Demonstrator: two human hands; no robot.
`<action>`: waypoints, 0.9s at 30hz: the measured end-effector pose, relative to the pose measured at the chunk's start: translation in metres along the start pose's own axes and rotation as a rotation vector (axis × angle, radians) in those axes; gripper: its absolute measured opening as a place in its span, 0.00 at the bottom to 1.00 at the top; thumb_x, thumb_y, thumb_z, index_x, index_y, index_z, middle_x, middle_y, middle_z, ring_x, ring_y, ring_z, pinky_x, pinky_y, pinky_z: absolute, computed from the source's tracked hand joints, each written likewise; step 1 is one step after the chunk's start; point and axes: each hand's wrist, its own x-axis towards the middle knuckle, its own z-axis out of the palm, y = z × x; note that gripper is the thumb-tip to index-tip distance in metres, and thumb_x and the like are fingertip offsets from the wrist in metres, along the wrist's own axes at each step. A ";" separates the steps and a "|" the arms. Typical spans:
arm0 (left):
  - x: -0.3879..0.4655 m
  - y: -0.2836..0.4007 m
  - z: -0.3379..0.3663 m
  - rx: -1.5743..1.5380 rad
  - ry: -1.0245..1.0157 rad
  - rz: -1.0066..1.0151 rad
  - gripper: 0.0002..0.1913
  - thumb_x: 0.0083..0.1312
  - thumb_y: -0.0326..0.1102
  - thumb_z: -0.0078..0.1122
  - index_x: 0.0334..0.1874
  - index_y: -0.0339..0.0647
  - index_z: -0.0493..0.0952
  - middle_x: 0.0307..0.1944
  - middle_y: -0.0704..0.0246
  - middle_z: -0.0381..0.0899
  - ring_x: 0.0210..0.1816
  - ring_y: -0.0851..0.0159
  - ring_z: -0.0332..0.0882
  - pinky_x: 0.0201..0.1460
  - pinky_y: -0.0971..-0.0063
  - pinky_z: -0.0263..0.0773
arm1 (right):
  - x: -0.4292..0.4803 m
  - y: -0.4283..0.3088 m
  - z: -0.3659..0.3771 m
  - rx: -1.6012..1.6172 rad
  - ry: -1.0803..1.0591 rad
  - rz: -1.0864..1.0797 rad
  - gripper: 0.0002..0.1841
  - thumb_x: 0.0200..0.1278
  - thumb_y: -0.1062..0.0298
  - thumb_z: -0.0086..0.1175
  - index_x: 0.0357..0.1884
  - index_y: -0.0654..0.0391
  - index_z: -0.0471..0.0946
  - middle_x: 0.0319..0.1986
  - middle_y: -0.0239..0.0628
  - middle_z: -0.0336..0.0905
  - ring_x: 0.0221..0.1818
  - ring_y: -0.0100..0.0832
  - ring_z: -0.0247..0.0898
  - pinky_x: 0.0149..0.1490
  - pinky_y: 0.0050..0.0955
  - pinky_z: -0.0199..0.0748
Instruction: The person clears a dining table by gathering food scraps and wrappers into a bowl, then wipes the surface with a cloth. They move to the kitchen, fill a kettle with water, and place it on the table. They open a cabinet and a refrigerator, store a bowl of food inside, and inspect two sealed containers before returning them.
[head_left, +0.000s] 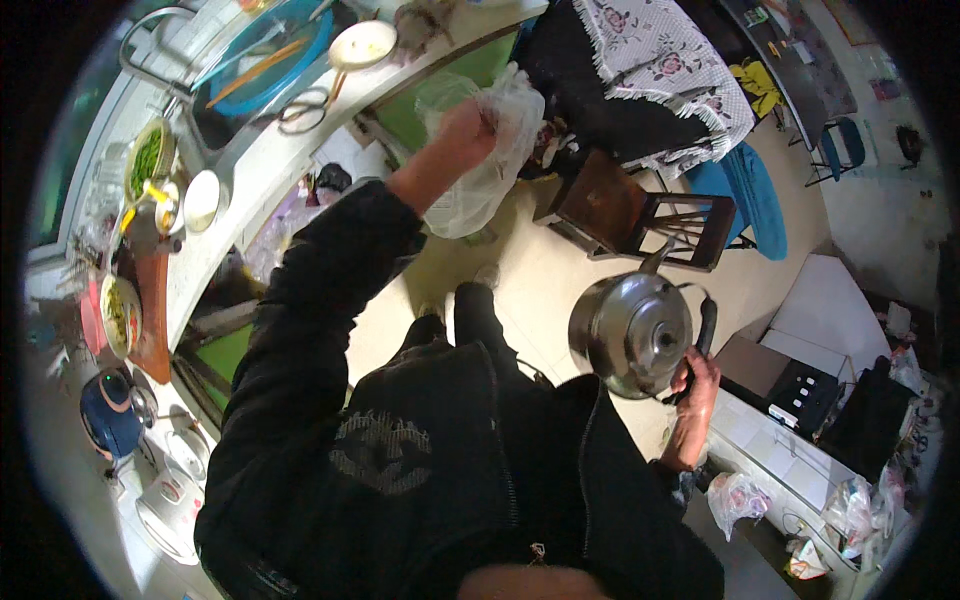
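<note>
My left hand is stretched out in front, gripping a thin translucent plastic bag that hangs down over the floor. What the bag contains, if anything, I cannot tell. Low on my right side, my right hand is closed around the black handle of a shiny stainless steel kettle. The kettle is held off the floor, its lid facing up and its spout pointing away from me. Beyond the spout stands a dark wooden chair.
A white counter curves along the left, bearing a blue basin, bowls, green vegetables and a wooden board. Ahead stands a table under a floral fringed cloth. A blue-covered chair and a tiled stove ledge are on the right.
</note>
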 end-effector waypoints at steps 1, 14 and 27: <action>0.029 -0.016 0.005 -0.053 0.050 -0.006 0.10 0.65 0.31 0.43 0.42 0.33 0.73 0.42 0.60 0.75 0.42 0.59 0.74 0.48 0.67 0.71 | 0.005 0.001 -0.001 0.003 0.015 0.009 0.09 0.54 0.66 0.54 0.26 0.58 0.67 0.11 0.30 0.62 0.08 0.22 0.55 0.14 0.20 0.54; 0.275 -0.107 -0.020 0.343 -0.673 -0.249 0.12 0.63 0.40 0.49 0.45 0.44 0.71 0.37 0.74 0.72 0.41 0.71 0.69 0.39 0.79 0.67 | 0.085 -0.027 0.010 -0.141 0.015 0.129 0.07 0.53 0.68 0.55 0.28 0.59 0.70 0.16 0.25 0.63 0.15 0.17 0.57 0.19 0.18 0.53; 0.104 -0.153 0.072 1.460 -0.799 0.594 0.15 0.62 0.35 0.52 0.52 0.43 0.72 0.49 0.64 0.74 0.48 0.62 0.74 0.51 0.69 0.69 | 0.130 -0.083 0.047 -0.075 -0.187 -0.014 0.09 0.54 0.67 0.56 0.33 0.59 0.70 0.16 0.25 0.63 0.13 0.17 0.56 0.17 0.18 0.51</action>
